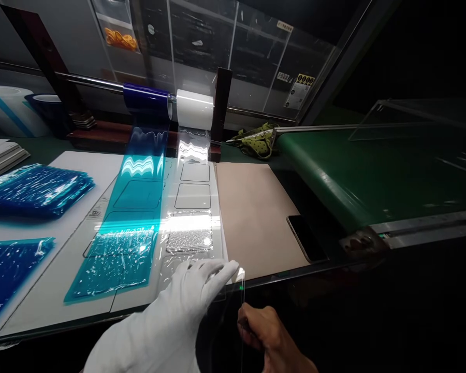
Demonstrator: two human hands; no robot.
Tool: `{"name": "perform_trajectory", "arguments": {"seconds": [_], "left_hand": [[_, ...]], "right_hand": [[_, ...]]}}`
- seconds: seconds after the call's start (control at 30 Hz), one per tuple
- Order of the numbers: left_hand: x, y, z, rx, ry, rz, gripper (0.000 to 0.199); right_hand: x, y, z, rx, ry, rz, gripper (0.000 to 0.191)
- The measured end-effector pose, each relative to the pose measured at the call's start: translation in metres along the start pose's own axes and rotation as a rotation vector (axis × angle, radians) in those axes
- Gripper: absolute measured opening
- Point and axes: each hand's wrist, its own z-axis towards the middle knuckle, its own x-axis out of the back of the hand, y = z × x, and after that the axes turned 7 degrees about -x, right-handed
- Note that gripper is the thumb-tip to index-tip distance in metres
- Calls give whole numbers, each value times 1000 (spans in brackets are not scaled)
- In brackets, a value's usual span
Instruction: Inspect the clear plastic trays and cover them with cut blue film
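The left hand (190, 292) wears a soft white cloth glove. Its fingers bend over and hold the top end of a thin, see-through sheet (243, 282). The sheet is seen from its thin side, shiny and straight, just past the front edge of the table. The bare right hand (267, 331) is curled up next to the sheet's lower part, but one cannot tell if it grips it.

Behind the gloved hand, a wrinkly, shiny clear strip (193, 196) hangs from a round white roll (194, 110). Beside it, a see-through blue strip (137, 199) comes off a dark blue roll (145, 98). To the right lie a flat, smooth tan board (252, 207) and a black phone (306, 237) with rounded corners.
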Motion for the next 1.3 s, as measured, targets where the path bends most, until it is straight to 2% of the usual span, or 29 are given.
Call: {"name": "perform_trajectory", "arguments": {"seconds": [0.07, 0.1, 0.17, 0.2, 0.3, 0.37, 0.47, 0.57, 0.63, 0.7, 0.77, 0.83, 0.9, 1.0, 1.1, 1.2, 1.3], "left_hand": [[-15, -5, 1, 1, 10, 77, 78], [-20, -5, 1, -2, 23, 96, 81], [-24, -2, 0, 12, 54, 91, 94], [-22, 2, 0, 38, 79, 86, 104], [-9, 16, 0, 176, 173, 128, 121], [-2, 22, 1, 275, 216, 200, 121], [-1, 21, 1, 402, 260, 333, 115], [-5, 13, -1, 527, 322, 430, 113], [-5, 7, -3, 600, 345, 470, 116], [-3, 3, -3, 658, 366, 522, 118], [0, 0, -1, 696, 378, 560, 116], [3, -2, 2, 723, 388, 569, 109], [5, -4, 6, 748, 410, 553, 102], [6, -8, 11, 761, 454, 530, 95], [5, -15, 13, 760, 481, 541, 84], [2, -23, 14, 798, 467, 603, 64], [1, -32, 14, 819, 514, 565, 63]], "right_hand": [[-1, 6, -2, -11, 25, -29, 72], [-1, 10, -4, -7, -6, -33, 69], [3, 15, -7, 23, -88, -23, 65], [7, 17, -9, 33, -80, -33, 64], [27, 19, -7, 33, 95, -148, 62], [44, 23, 8, -26, 204, -302, 58], [62, 38, 52, -137, 210, -661, 34], [68, 57, 96, -133, 201, -794, 36], [65, 61, 107, -107, 209, -825, 42], [58, 53, 103, -67, 227, -850, 51], [44, 35, 86, 11, 256, -855, 70], [23, 11, 68, 148, 301, -849, 91], [-4, -11, 54, 290, 319, -851, 101], [-46, -32, 51, 322, 355, -813, 98], [-79, -36, 62, 286, 416, -812, 81], [-95, -31, 74, 282, 475, -879, 74], [-93, -29, 86, 311, 455, -848, 75]]}}
